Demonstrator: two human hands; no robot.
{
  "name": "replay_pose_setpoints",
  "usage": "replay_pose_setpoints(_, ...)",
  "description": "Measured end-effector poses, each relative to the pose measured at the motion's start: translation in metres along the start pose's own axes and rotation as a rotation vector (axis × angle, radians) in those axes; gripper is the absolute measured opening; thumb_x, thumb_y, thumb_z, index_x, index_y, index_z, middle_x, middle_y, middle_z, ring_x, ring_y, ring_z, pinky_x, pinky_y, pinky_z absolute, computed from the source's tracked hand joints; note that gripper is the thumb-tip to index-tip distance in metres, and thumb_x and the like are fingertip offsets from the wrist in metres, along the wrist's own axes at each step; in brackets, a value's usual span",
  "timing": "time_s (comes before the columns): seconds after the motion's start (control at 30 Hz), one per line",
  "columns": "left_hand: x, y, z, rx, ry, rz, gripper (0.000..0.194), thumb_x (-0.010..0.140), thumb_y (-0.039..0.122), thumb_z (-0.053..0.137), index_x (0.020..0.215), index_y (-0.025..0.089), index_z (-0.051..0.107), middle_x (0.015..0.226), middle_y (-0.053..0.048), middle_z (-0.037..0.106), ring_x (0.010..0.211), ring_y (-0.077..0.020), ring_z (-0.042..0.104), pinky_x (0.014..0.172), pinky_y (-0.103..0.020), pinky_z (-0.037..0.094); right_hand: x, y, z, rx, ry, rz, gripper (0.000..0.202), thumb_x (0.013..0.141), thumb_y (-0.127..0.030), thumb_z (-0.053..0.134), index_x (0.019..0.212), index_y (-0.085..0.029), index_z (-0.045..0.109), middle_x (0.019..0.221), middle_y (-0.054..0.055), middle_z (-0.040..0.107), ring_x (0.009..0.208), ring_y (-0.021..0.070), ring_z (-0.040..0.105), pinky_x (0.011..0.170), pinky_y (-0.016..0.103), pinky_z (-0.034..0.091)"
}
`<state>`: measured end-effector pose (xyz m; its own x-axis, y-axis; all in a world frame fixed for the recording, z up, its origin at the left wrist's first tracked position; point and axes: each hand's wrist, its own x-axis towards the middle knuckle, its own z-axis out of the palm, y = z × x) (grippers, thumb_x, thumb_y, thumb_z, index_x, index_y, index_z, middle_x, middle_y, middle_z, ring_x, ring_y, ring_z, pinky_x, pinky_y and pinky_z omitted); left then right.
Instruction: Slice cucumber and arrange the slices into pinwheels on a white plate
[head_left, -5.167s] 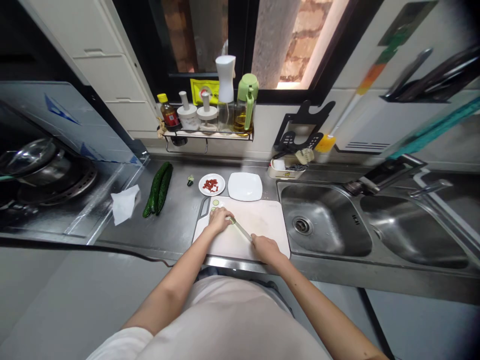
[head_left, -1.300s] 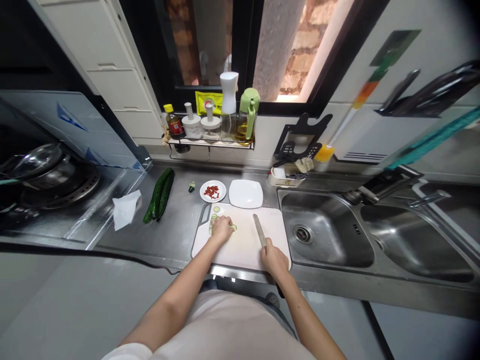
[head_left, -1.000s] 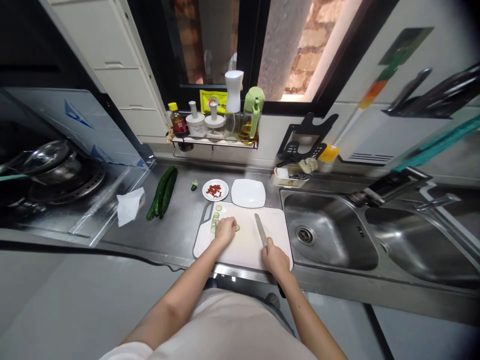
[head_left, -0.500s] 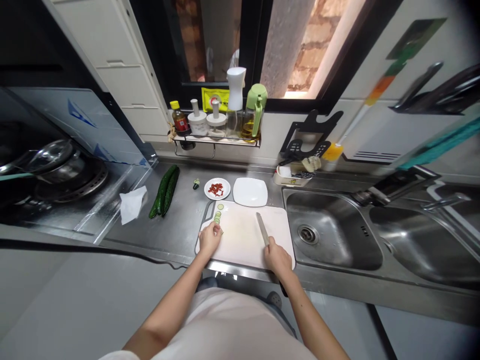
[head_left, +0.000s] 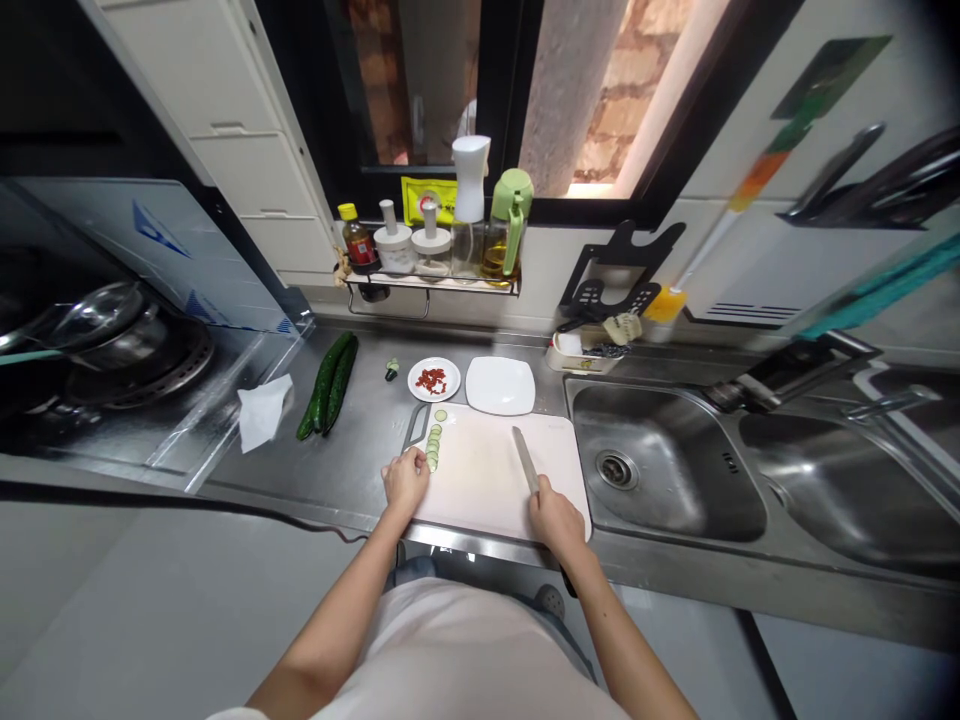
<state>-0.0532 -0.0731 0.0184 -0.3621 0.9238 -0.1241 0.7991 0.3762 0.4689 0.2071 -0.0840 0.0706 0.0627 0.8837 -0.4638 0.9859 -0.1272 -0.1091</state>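
My right hand (head_left: 556, 518) is wrapped round the handle of a kitchen knife (head_left: 525, 458), whose blade lies over the right part of the white cutting board (head_left: 480, 500). Along the board's left side runs a row of thin, overlapping cucumber slices (head_left: 433, 447); one slice (head_left: 441, 415) sits apart at the top. My left hand (head_left: 406, 484) is at the board's left edge, right beside the lower end of the row. Its fingers are bent and drawn together, and what they hold, if anything, is hidden.
Behind the board stand a plate of chopped red pieces (head_left: 433, 394) and a white dish (head_left: 500, 385). Whole cucumbers (head_left: 328, 385) and a white tissue (head_left: 262, 412) lie leftward. A steel sink (head_left: 675, 470) borders the right; a bottle rack (head_left: 435, 283) hangs above.
My left hand has shifted left and slightly down, off the slices, uncovering more of the lower row. My right hand and the knife have stayed in place.
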Motion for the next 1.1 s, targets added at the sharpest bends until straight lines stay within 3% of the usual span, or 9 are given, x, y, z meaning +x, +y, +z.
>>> replay_pose_setpoints(0.23,0.010,0.005,0.000,-0.030,0.030,-0.009,0.019,0.083,0.024,0.052,0.098,0.025,0.064,0.101,-0.003,0.067,0.100,-0.0210,0.056,0.086,-0.033,0.034,0.002,0.000,-0.002,0.005,-0.025,-0.003,0.032,0.091,-0.022,0.027,0.117,-0.018,0.045,0.096,0.013,0.068,0.091,0.0234,0.065,0.071,0.031,0.040)
replay_pose_setpoints(0.6,0.068,0.047,0.001,0.137,0.009,0.029,0.039,0.086,0.036,0.048,0.124,0.029,0.056,0.119,-0.009,0.059,0.112,-0.0281,0.048,0.094,-0.043,0.031,0.005,0.001,0.000,-0.021,-0.043,-0.008,0.032,0.090,-0.021,0.027,0.118,-0.019,0.044,0.096,0.013,0.069,0.091,0.0237,0.065,0.069,0.031,0.039)
replay_pose_setpoints(0.83,0.086,0.053,0.010,0.265,0.001,0.067,0.031,0.087,0.037,0.046,0.112,0.027,0.063,0.114,-0.010,0.060,0.111,-0.0296,0.048,0.092,-0.046,0.031,0.005,0.001,0.000,-0.008,-0.035,-0.004,0.033,0.090,-0.021,0.028,0.118,-0.019,0.044,0.096,0.013,0.069,0.091,0.0234,0.065,0.070,0.031,0.040)
replay_pose_setpoints(1.1,0.094,0.053,0.012,0.218,-0.010,0.068,0.023,0.085,0.033,0.050,0.102,0.025,0.063,0.112,-0.009,0.060,0.109,-0.0281,0.049,0.091,-0.043,0.031,0.006,0.001,0.001,-0.022,-0.033,-0.012,0.032,0.090,-0.020,0.028,0.117,-0.019,0.045,0.093,0.013,0.069,0.090,0.0238,0.066,0.070,0.031,0.039)
